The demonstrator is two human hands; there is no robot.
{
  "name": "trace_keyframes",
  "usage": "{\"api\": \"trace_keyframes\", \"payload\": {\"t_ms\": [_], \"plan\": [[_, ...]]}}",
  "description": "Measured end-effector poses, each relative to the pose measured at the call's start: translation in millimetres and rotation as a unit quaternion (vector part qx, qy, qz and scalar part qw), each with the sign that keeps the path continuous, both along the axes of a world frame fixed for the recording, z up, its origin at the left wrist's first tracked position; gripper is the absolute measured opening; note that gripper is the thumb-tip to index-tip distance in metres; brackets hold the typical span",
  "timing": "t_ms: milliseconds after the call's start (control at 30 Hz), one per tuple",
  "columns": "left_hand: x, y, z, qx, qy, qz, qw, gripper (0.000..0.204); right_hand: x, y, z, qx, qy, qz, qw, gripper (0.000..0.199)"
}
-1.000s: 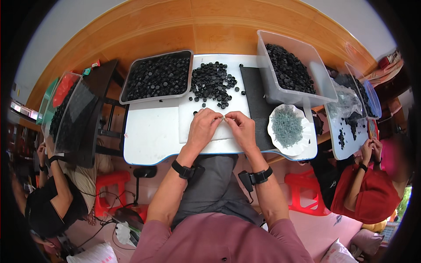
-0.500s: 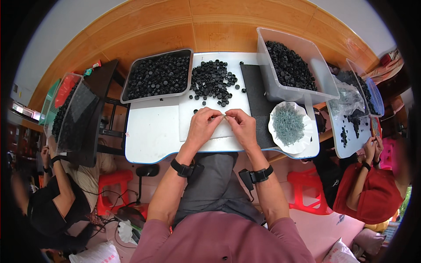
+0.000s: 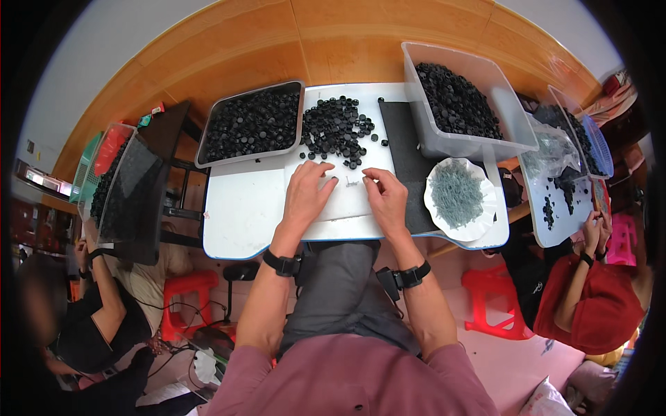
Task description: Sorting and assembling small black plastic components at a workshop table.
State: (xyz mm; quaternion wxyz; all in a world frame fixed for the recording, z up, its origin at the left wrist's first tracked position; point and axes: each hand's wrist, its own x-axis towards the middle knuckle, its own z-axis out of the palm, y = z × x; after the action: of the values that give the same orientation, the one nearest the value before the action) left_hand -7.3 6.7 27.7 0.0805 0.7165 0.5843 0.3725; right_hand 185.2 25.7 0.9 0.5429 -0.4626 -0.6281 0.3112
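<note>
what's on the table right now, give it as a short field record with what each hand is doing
left hand: flat on the white table, fingertips near a small pin-like piece
right hand: beside it on the table, fingers curled; a held piece cannot be told
loose black caps: heaped just beyond both hands
grey tray: left of the heap, full of black caps
clear bin: right, filled with black caps
white dish: right of the right hand, holds thin grey pins
others: seated people at both sides
</note>
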Motion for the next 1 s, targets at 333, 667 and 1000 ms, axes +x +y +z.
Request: {"api": "trace_keyframes", "payload": {"t_ms": [333,667,1000], "plan": [[-3.2,-3.1,-6.6,-0.120,0.002,0.004,0.993,0.030,-0.8,0.2,-5.7,-0.053,0.016,0.006,0.998,0.016],[27.0,-17.9,-14.3,-0.058,-0.134,0.002,0.989,0.021,0.9,-4.5,-5.3,-0.051,0.042,0.078,0.995,0.012],[38.2,-22.5,-26.2,-0.090,-0.256,0.026,0.962,0.024,2.7,-3.4,3.9,-0.035,-0.004,0.076,0.997,0.012]]}}
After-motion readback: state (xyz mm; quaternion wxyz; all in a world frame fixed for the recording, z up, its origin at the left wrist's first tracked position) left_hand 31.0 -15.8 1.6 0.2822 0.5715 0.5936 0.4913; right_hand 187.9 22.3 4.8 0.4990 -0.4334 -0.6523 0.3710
